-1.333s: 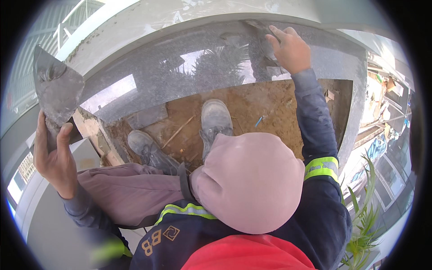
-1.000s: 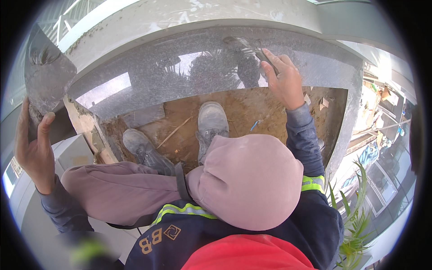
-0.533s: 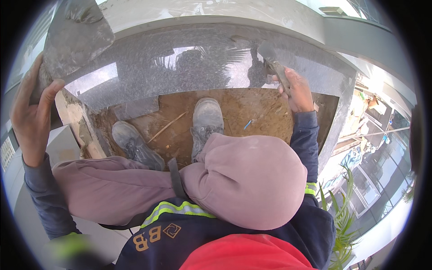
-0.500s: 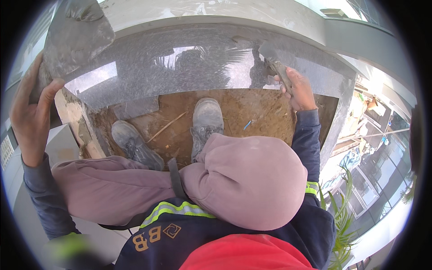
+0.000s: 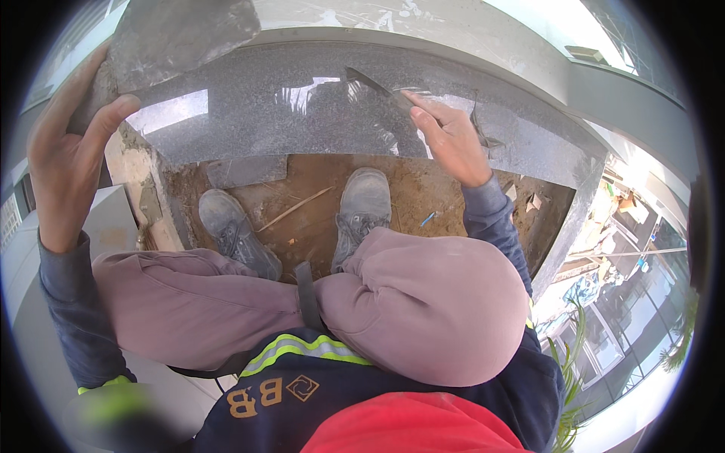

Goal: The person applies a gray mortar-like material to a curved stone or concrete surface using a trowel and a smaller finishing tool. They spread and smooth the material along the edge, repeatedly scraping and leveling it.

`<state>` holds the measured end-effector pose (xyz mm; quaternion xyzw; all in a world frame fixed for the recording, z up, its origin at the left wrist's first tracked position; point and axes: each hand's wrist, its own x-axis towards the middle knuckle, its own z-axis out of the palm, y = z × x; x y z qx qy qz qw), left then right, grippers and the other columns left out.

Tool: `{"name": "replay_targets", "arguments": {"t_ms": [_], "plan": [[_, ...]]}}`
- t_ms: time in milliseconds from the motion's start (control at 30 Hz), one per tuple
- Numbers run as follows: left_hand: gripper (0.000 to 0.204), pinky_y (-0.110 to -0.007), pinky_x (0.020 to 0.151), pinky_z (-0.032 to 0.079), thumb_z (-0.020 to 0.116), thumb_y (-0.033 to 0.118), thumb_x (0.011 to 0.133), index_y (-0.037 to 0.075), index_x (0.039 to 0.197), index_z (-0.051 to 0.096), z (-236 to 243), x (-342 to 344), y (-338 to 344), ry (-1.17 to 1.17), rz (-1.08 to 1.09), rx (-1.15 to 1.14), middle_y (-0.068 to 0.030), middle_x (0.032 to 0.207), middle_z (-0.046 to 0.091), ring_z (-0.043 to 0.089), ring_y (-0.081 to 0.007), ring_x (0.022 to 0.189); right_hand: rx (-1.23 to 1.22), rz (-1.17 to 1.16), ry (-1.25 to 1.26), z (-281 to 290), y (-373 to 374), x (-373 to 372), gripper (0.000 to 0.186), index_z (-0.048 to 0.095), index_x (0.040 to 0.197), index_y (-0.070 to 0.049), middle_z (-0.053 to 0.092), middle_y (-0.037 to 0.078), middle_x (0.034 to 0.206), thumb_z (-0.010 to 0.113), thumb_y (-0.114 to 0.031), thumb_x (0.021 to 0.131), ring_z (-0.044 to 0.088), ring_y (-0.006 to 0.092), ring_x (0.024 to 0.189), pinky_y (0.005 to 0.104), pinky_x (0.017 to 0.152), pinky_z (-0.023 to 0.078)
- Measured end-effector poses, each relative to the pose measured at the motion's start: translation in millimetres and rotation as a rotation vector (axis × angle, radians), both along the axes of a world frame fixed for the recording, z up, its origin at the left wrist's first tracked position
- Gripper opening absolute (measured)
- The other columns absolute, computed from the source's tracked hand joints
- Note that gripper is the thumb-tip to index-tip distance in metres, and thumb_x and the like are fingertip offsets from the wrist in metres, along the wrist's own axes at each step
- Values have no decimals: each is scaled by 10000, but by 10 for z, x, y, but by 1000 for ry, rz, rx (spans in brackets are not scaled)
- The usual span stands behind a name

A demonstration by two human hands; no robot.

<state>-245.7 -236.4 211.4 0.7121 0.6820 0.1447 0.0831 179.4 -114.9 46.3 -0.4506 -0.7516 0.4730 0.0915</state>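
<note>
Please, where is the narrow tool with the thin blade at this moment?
In the head view, the narrow tool is in the upper middle, in the right hand, pointing left over the glossy grey slab; contact is unclear.

Brown dirt — thin stick and blue scrap lying on it, green plant at lower right

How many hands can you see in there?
2. The left hand holds a flat grey plate at upper left; the right hand grips a thin-bladed tool over the glossy slab. No other hands show.
</note>
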Motion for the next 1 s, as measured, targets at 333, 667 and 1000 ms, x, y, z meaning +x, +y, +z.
{"name": "replay_targets", "arguments": {"t_ms": [333, 667, 1000], "plan": [[592, -319, 901, 569, 768, 298, 927, 17, 1417, 590, -62, -82, 40, -118, 112, -57, -177, 1171, 726, 717, -210, 1023, 469, -177, -84, -644, -394, -91, 519, 581, 1454, -130, 504, 173, 1067, 673, -88, 945, 579, 288, 870, 379, 746, 543], [614, -334, 911, 571, 768, 339, 920, 20, 1416, 593, -132, -118, 73, -57, 66, -70, -180, 1204, 720, 718, -226, 1038, 519, -167, -140, -847, -321, -163, 497, 578, 1450, -126, 515, 202, 1076, 660, -108, 960, 618, 333, 800, 422, 686, 558], [611, -323, 884, 575, 784, 332, 903, 18, 1397, 609, -126, -77, 128, -101, 32, -28, -179, 1178, 727, 723, -217, 1001, 378, -4, -284, -274, 34, -77, 450, 603, 1416, -108, 552, 213, 1056, 637, -152, 969, 652, 370, 799, 443, 728, 568]]}}
